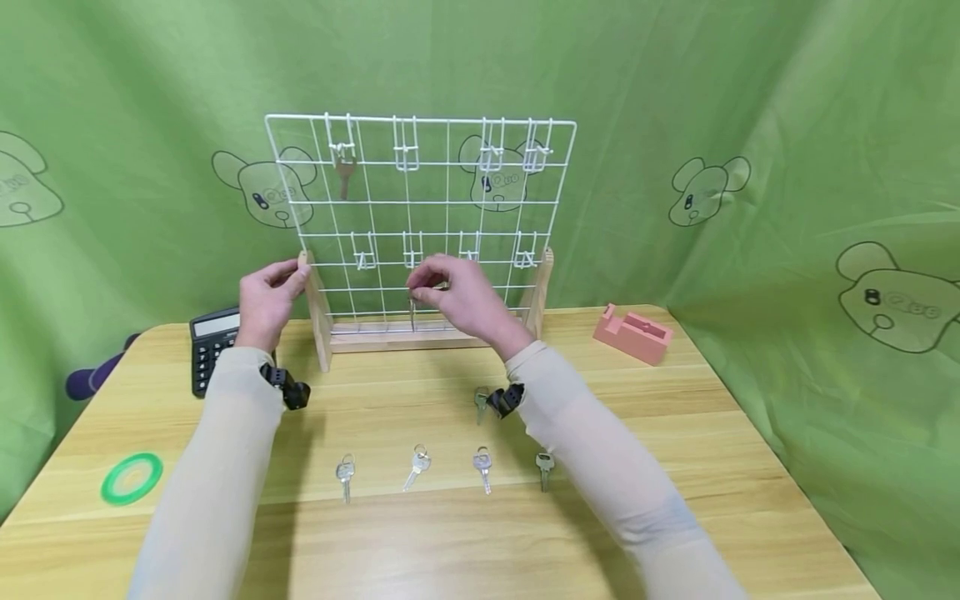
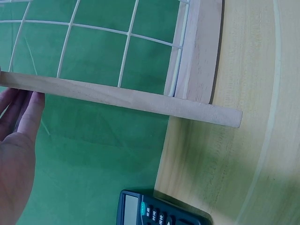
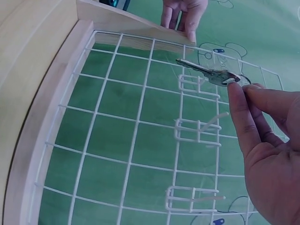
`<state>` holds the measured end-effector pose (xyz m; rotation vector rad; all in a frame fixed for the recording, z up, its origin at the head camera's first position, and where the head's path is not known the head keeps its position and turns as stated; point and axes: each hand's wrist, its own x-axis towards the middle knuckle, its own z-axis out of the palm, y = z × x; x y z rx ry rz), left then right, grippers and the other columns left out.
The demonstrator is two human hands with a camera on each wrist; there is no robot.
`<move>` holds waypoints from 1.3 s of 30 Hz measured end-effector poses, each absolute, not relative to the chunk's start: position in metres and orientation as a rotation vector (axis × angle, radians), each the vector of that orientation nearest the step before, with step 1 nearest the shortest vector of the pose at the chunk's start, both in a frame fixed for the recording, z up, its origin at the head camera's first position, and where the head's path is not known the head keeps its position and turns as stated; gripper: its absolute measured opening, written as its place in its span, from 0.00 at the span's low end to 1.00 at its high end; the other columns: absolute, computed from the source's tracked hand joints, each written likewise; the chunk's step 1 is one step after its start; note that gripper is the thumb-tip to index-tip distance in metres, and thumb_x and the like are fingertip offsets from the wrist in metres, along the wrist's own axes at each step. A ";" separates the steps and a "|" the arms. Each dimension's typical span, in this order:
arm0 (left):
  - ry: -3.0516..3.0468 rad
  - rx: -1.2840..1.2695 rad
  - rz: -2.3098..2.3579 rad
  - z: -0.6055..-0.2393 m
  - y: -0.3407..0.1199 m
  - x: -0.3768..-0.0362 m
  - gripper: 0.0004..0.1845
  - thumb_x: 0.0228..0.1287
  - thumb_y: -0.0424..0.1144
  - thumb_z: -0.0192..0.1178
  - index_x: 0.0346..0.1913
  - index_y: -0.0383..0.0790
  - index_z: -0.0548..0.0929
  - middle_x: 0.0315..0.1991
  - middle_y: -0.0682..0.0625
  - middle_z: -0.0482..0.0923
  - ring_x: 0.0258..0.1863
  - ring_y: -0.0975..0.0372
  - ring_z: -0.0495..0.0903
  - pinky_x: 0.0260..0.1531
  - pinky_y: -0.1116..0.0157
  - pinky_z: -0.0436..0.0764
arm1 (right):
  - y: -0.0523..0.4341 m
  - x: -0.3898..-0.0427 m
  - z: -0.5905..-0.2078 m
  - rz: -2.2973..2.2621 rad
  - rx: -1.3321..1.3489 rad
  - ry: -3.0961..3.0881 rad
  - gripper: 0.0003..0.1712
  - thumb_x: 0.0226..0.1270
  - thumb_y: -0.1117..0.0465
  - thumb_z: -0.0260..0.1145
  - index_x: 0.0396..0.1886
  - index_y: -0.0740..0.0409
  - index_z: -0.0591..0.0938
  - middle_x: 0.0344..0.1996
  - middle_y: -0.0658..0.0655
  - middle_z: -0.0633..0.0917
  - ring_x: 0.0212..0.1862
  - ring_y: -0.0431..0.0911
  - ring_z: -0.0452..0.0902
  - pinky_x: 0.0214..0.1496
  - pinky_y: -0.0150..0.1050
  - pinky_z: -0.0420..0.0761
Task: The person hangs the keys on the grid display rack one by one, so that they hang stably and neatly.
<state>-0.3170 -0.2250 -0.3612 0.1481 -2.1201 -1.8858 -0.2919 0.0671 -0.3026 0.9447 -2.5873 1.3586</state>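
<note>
My right hand (image 1: pixel 465 300) pinches a key (image 3: pixel 213 75) between thumb and fingertips, in front of the lower hooks of a white wire grid rack (image 1: pixel 447 202). In the right wrist view the key's blade points away from the fingers. My left hand (image 1: pixel 266 304) grips the top of the rack's left wooden post (image 2: pixel 93 91) between thumb and fingers. Another key (image 1: pixel 345 177) hangs from the upper left hook (image 1: pixel 342 150). White hooks sit in two rows on the grid, including a lower right hook (image 1: pixel 524 259).
Several keys lie on the wooden table, among them a key (image 1: pixel 345 472) at left and a key (image 1: pixel 545 467) near my right forearm. A black calculator (image 1: pixel 201 354) and green ring (image 1: pixel 112 483) lie left. A pink tape dispenser (image 1: pixel 633 335) stands right. Green cloth hangs behind.
</note>
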 end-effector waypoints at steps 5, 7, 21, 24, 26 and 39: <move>-2.126 0.145 -1.879 -0.361 -0.225 -0.317 0.25 0.68 0.42 0.64 0.63 0.31 0.76 0.57 0.35 0.76 0.50 0.56 0.80 0.58 0.62 0.79 | 0.070 -0.292 -0.293 1.383 0.934 -2.551 0.07 0.65 0.69 0.68 0.41 0.57 0.84 0.37 0.48 0.83 0.40 0.42 0.79 0.43 0.33 0.84; -2.129 0.147 -1.879 -0.362 -0.225 -0.318 0.26 0.68 0.42 0.64 0.63 0.32 0.75 0.57 0.36 0.76 0.50 0.56 0.79 0.58 0.62 0.79 | 0.070 -0.293 -0.288 1.391 0.934 -2.532 0.07 0.64 0.70 0.69 0.40 0.56 0.85 0.37 0.48 0.83 0.40 0.43 0.79 0.43 0.33 0.84; -2.123 0.154 -1.884 -0.361 -0.224 -0.317 0.25 0.68 0.42 0.64 0.62 0.31 0.76 0.57 0.36 0.76 0.50 0.56 0.79 0.58 0.62 0.79 | 0.066 -0.296 -0.265 1.418 0.898 -2.480 0.07 0.64 0.70 0.69 0.41 0.59 0.85 0.37 0.48 0.83 0.40 0.43 0.78 0.43 0.33 0.85; -2.120 0.153 -1.879 -0.361 -0.225 -0.317 0.25 0.68 0.41 0.64 0.62 0.31 0.76 0.57 0.35 0.76 0.50 0.55 0.80 0.58 0.61 0.79 | 0.065 -0.296 -0.260 1.438 0.881 -2.467 0.07 0.64 0.70 0.68 0.41 0.60 0.86 0.37 0.48 0.84 0.39 0.43 0.79 0.43 0.34 0.86; -2.117 0.152 -1.879 -0.361 -0.225 -0.317 0.24 0.68 0.40 0.64 0.62 0.30 0.76 0.57 0.35 0.76 0.50 0.55 0.80 0.59 0.61 0.79 | 0.065 -0.296 -0.258 1.446 0.868 -2.461 0.07 0.63 0.70 0.68 0.41 0.60 0.86 0.37 0.48 0.84 0.39 0.42 0.79 0.43 0.34 0.86; -2.123 0.147 -1.871 -0.363 -0.226 -0.318 0.25 0.68 0.42 0.63 0.62 0.30 0.76 0.56 0.35 0.76 0.50 0.55 0.80 0.57 0.64 0.80 | 0.063 -0.297 -0.242 1.406 0.814 -2.454 0.08 0.63 0.70 0.69 0.40 0.58 0.86 0.37 0.49 0.84 0.40 0.42 0.79 0.45 0.35 0.86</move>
